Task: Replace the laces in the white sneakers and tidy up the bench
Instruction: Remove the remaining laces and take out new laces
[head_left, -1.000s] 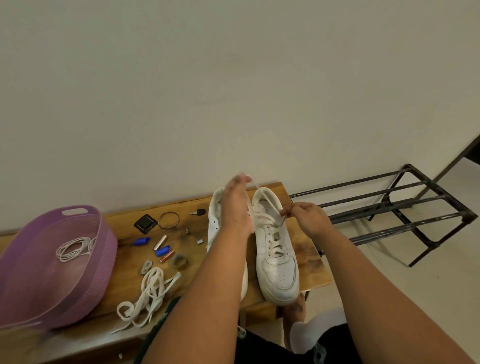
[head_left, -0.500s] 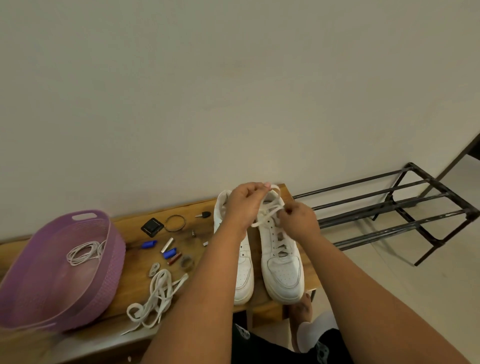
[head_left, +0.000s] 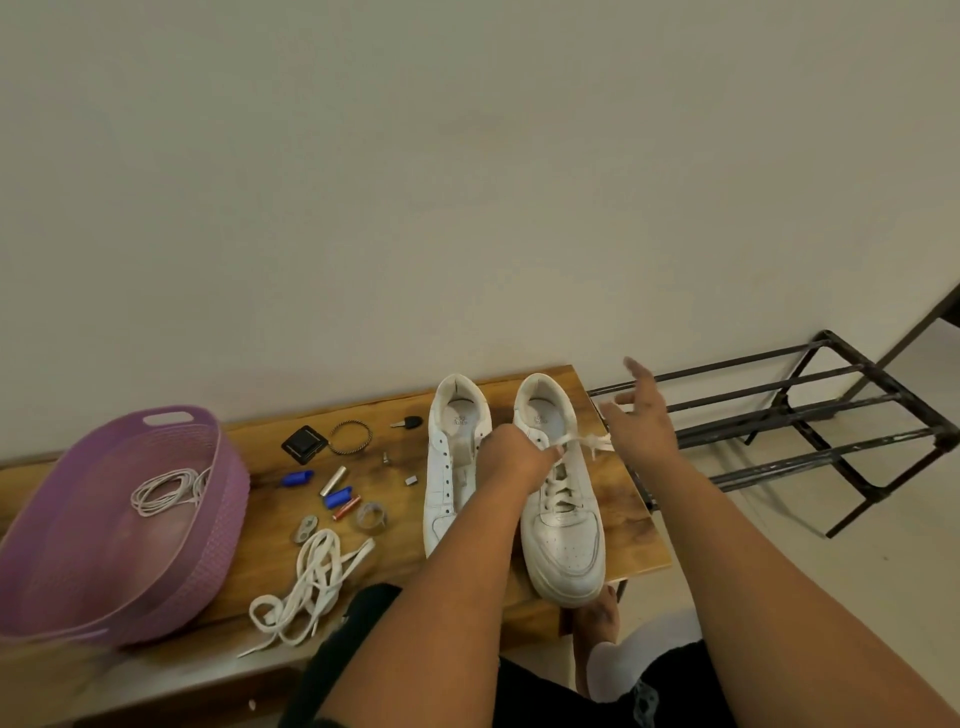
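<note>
Head view: two white sneakers are standing side by side, toes toward the viewer, at the right end of the wooden tabletop (head_left: 626, 525). The left hand (head_left: 511, 460) is resting over the right sneaker (head_left: 563, 540), its fingers closed on the white lace (head_left: 584, 442) at the upper eyelets. The right hand (head_left: 644, 421) is hovering just beside that shoe, fingers spread apart, the lace end lying under its palm. The left sneaker (head_left: 449, 467) is showing empty eyelets. A loose bundle of flat laces (head_left: 311, 582) is lying left of the shoes among small items, beside a purple basket (head_left: 208, 540) containing a coiled cord (head_left: 166, 488).
</note>
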